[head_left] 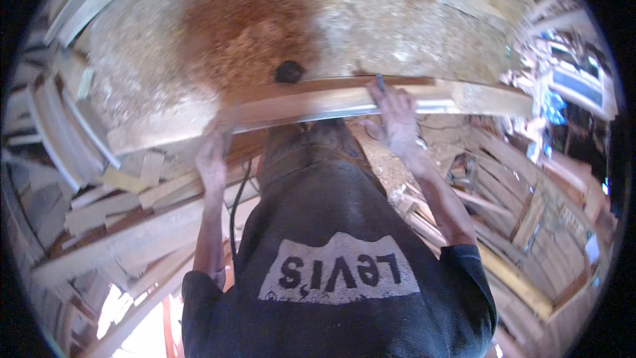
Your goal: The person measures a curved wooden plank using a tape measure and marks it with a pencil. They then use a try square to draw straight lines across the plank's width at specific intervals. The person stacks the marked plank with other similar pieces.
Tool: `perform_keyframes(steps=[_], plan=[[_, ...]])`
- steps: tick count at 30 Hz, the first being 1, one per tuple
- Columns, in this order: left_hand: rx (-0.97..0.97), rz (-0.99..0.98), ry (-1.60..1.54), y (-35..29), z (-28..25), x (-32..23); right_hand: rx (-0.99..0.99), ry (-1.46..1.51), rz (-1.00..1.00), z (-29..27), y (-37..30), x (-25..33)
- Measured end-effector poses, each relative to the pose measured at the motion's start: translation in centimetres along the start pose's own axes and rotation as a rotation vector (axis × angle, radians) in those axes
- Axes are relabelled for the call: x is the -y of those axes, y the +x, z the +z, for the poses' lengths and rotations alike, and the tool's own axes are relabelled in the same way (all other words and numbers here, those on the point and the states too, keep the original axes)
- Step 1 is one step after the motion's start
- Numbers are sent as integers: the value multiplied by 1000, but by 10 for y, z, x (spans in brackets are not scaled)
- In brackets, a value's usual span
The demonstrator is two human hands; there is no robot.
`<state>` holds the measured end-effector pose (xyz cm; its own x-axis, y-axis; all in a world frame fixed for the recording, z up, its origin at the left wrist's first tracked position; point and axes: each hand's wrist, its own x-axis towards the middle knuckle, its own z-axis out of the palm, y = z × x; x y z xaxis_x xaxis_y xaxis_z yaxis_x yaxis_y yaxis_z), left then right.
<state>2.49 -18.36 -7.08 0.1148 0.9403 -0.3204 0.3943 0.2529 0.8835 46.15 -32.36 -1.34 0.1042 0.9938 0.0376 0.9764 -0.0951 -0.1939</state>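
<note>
A long pale wooden board (pixel 318 107) lies crosswise in front of my body, at the near edge of a surface strewn with wood shavings. My right hand (pixel 396 118) grips it right of the middle, fingers over the top and thumb at the near side. A small blue-grey piece (pixel 380 83) stands up by those fingers; its kind is unclear. At the board's left end my left hand (pixel 213 154) is closed around it, somewhat blurred. Just beyond the board is a dark round thing (pixel 289 71) that I cannot identify.
Reddish-brown sawdust (pixel 248 23) spreads over the shavings-covered surface (pixel 411 26). A black cable (pixel 236 209) hangs by my left forearm. Wood offcuts (pixel 129 189) lie at the left, and more timber (pixel 510 278) is stacked at the lower right. Curved-looking boards (pixel 63 132) stand far left.
</note>
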Motion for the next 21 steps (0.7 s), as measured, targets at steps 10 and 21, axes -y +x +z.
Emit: perform_keyframes(steps=[10, 21], plan=[[173, -39, 270, -17, 4, -40, 85, 176, 33, 3, 9, -23], [219, 450, 633, 51, -33, -62, -20, 649, 114, -42, 37, 44]])
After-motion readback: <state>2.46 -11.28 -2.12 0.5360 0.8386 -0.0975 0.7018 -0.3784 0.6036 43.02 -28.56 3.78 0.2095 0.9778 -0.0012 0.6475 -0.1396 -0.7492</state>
